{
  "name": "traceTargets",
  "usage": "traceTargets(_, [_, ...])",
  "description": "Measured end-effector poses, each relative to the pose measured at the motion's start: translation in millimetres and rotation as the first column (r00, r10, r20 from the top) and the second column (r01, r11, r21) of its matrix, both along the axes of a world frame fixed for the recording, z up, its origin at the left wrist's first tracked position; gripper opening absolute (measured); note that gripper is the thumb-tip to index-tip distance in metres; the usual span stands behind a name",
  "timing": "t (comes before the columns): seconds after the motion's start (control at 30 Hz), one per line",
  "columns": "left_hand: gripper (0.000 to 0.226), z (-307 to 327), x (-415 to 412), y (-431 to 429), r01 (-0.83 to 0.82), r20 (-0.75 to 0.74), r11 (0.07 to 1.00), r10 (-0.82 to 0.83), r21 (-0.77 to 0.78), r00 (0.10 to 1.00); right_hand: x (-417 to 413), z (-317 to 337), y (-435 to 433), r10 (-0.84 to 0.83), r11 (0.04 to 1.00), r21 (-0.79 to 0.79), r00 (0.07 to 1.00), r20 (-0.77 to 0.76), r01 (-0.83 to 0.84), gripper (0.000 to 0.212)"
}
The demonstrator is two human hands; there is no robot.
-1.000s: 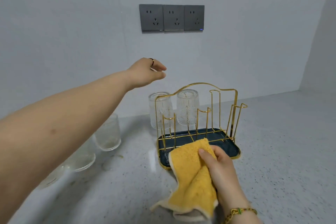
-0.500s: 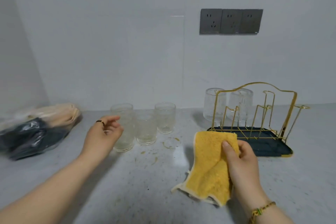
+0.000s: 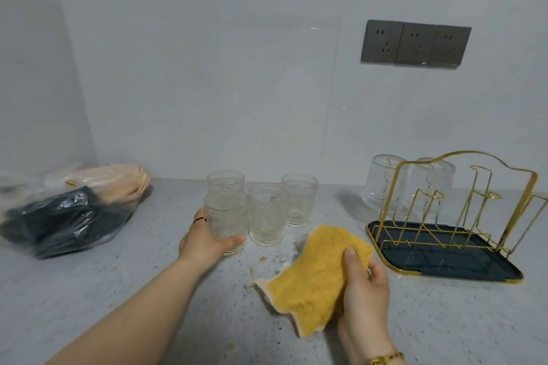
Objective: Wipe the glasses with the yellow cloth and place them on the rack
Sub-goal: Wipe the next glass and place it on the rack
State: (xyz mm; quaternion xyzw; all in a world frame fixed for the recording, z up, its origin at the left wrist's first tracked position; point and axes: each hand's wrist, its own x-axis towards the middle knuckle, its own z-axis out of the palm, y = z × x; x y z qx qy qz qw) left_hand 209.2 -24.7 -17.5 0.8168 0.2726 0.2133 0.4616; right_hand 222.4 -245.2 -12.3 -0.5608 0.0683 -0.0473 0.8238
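Observation:
Several ribbed clear glasses stand upright in a cluster on the grey counter. My left hand grips the front-left glass round its lower half. Beside it stand a middle glass, a right glass and a rear glass. My right hand holds the yellow cloth, thumb on top, just above the counter. The gold wire rack on its dark tray stands at the right. Two glasses hang upside down on its far pegs, one on the left and one on the right.
A clear plastic bag with dark and beige items lies at the left by the corner wall. Crumbs and smears mark the counter in front of the glasses. A triple grey socket sits on the back wall.
My left arm swung from above the rack down to the cluster and now grips the front-left glass. The view turned left. My right hand still holds the cloth.

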Motion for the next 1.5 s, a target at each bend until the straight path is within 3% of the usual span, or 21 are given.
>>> traceTargets(0.1, [0.107, 8.1, 0.4, -13.2, -0.039, -0.02, 0.999, 0.039, -0.017, 0.999, 3.3, 4.9, -7.4, 0.037, 0.999, -0.007, 0.999, 0.03, -0.037, 0.009])
traceTargets(0.23, [0.094, 15.0, 3.0, -24.9, -0.151, -0.062, 0.987, 0.148, -0.05, 0.987, 9.7, 8.6, -15.2, 0.05, 0.997, 0.053, 0.999, -0.001, -0.05, 0.006])
traceTargets(0.43, [0.085, 13.2, 0.5, -21.7, -0.173, 0.008, 0.98, 0.175, -0.098, 0.985, 12.5, 17.4, -22.3, 0.044, 0.992, 0.117, 0.998, 0.047, -0.049, 0.007])
traceTargets(0.73, [0.068, 36.0, -45.6, -41.0, 0.04, 0.284, 0.91, 0.086, -0.412, 0.955, 1.9, 25.5, -25.7, 0.084, 0.977, 0.183, 0.989, 0.121, -0.106, 0.006])
traceTargets(0.83, [0.052, 34.0, -66.5, -56.8, 0.137, 0.34, 0.824, 0.071, -0.55, 0.938, -7.0, 26.0, -22.8, 0.159, 0.975, 0.129, 0.971, 0.18, -0.184, 0.009])
traceTargets(0.9, [0.06, 28.8, -77.1, -68.4, 0.197, 0.34, 0.784, 0.018, -0.588, 0.94, -15.7, 27.3, -19.0, 0.219, 0.965, 0.096, 0.949, 0.227, -0.245, 0.017])
traceTargets(0.97, [0.051, 21.7, -84.3, -80.9, 0.239, 0.357, 0.752, -0.005, -0.615, 0.934, -25.9, 26.0, -13.3, 0.276, 0.956, 0.027, 0.923, 0.267, -0.294, 0.022])
traceTargets(1.1, [0.071, 12.5, -86.4, -94.4, 0.291, 0.354, 0.739, -0.077, -0.607, 0.932, -41.6, 19.3, -3.4, 0.364, 0.931, -0.142, 0.868, 0.338, -0.336, 0.023])
traceTargets(1.2, [0.07, 6.9, -85.6, -92.4, 0.321, 0.37, 0.716, -0.094, -0.619, 0.924, -43.6, 16.0, -1.3, 0.446, 0.893, -0.256, 0.796, 0.409, -0.37, 0.023])
traceTargets(1.33, [0.071, 2.7, -85.9, -92.7, 0.374, 0.373, 0.644, -0.146, -0.668, 0.916, -44.8, 9.4, 2.8, 0.516, 0.837, -0.478, 0.675, 0.528, -0.266, 0.053])
traceTargets(1.5, [0.087, 1.4, -87.6, -94.2, 0.426, 0.406, 0.604, -0.18, -0.674, 0.896, -51.9, 12.2, 6.8, 0.619, 0.756, -0.603, 0.577, 0.532, -0.255, 0.03])
